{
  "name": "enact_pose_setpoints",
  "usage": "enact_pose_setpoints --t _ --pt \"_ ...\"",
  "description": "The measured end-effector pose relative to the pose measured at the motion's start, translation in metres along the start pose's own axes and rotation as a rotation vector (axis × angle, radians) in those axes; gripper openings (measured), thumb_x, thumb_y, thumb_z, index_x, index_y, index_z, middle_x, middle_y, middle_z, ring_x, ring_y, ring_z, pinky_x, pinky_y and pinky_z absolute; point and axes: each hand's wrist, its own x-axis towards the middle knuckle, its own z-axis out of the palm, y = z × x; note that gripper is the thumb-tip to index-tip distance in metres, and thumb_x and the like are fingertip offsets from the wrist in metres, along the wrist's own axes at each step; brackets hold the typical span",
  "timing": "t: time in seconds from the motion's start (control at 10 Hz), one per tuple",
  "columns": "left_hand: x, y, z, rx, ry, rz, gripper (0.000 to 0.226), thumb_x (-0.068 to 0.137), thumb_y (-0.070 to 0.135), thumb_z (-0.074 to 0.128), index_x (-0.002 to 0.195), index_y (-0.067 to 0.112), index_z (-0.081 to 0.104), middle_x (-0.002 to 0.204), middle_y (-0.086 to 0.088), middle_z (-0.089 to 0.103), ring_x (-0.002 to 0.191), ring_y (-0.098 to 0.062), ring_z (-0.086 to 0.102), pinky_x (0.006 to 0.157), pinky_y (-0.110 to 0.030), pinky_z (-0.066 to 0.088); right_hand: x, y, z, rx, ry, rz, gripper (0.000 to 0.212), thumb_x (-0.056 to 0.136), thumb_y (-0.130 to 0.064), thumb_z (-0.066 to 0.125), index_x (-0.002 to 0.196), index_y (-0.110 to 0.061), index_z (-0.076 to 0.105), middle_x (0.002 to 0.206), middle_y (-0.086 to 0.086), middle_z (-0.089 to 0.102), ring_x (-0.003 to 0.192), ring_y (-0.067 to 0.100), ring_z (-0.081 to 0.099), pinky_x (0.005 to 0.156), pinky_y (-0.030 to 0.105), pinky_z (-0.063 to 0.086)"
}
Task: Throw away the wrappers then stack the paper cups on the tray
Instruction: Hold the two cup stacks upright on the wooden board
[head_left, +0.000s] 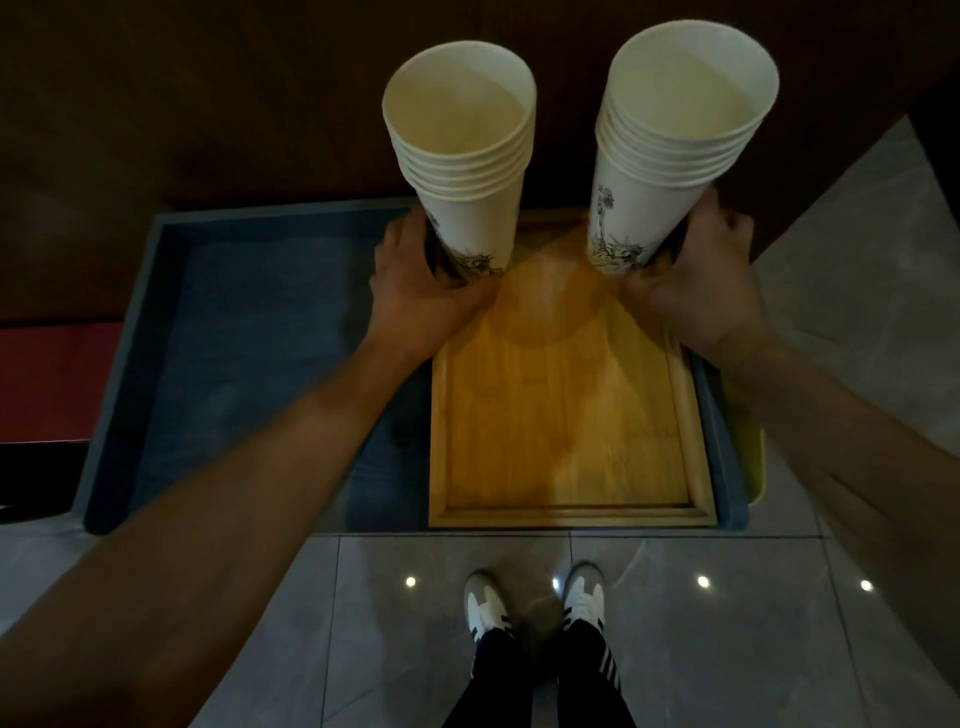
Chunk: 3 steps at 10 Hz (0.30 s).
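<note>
**Two cup stacks held at the far end of the wooden tray**

In the upper middle of the frame, the left hand (426, 280) is wrapped around the base of the left stack of paper cups (462, 150), and the right hand (696, 275) grips the base of the right stack of paper cups (680, 130) in the same way. Each stack is several nested cups, open mouth up, leaning slightly outward toward the camera. Their bases sit at the far end of the wooden tray (561, 441), which rests on the right side of a larger blue tray (234, 338); whether the bottoms touch the wood or hover just above it cannot be told, because the fingers hide them. No wrappers are visible anywhere, so that part of the task looks finished.

The step in hand appears to be settling the stacks upright on the wooden tray. Tall nested cups are light and top-heavy, so the grip belongs low, as it is now, and each base should sit flat inside the raised rim before the fingers loosen. Letting go of one stack at a time would make a wobble easier to catch. If one tower is wanted, lift one stack straight up and lower it squarely into the mouth of the other.
</note>
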Motion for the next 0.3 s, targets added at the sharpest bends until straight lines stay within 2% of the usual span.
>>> enact_pose_setpoints --t 0.1,0.2,0.3 --pt "-0.003 -0.001 0.002 -0.041 0.012 -0.026 0.097 0.066 0.047 0.083 0.146 0.022 0.036 0.137 0.000 0.042 0.133 -0.018 0.039 0.110 -0.046 0.040 -0.004 -0.001 -0.004 0.027 0.036 0.026 0.101 0.068 -0.041 0.081 0.148 -0.021 0.024 0.148 0.001 0.035 0.137 0.027 0.023 0.106 0.035 0.026" --pt "-0.016 0.000 0.002 -0.087 0.040 -0.072 0.092 0.075 0.042 0.080 0.150 0.025 0.031 0.144 0.000 0.040 0.136 -0.017 0.036 0.111 -0.047 0.039 -0.012 -0.001 -0.012 0.014 -0.007 0.102 0.093 0.077 -0.046 0.074 0.150 -0.019 0.023 0.152 0.005 0.033 0.140 0.028 0.025 0.114 0.043 0.027" --pt "-0.029 0.003 0.002 -0.163 0.081 -0.144 0.081 0.084 0.044 0.072 0.151 0.026 0.029 0.150 0.000 0.036 0.139 -0.017 0.035 0.113 -0.046 0.037 -0.022 -0.006 -0.013 0.031 -0.022 0.154 0.082 0.084 -0.048 0.065 0.149 -0.018 0.026 0.151 0.007 0.034 0.139 0.028 0.028 0.112 0.046 0.030"
